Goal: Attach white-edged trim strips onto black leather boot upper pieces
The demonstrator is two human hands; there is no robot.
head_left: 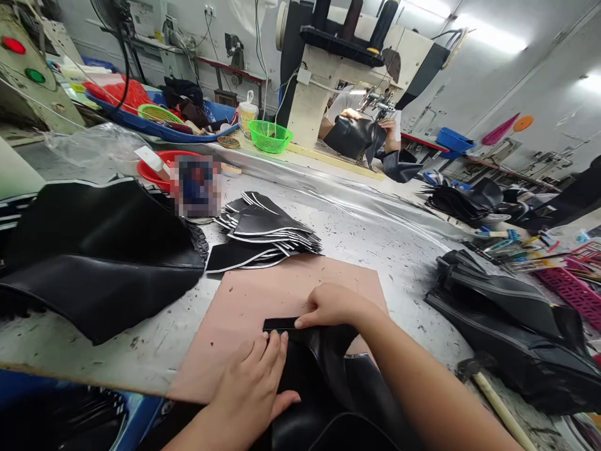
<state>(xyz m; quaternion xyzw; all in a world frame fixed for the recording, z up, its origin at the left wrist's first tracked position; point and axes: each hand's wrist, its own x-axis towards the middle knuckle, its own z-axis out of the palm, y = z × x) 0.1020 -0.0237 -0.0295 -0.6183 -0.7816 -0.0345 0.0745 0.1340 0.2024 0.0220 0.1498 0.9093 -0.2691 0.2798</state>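
A black leather piece lies partly on a pink board and hangs toward me over the front edge. Along its top runs a narrow black strip. My left hand rests on the leather just below the strip, its fingers stretched out and the thumb apart. At the strip's right part, my right hand is closed, with curled fingers and the thumb pressed on the edge. The leather under my right wrist is folded and partly hidden by the forearm.
White-edged black pieces are stacked behind the board. Large black leather lies left; another black pile lies right, near a wooden-handled tool. Beyond stand a green basket and a sewing machine, where another person's hands hold black leather.
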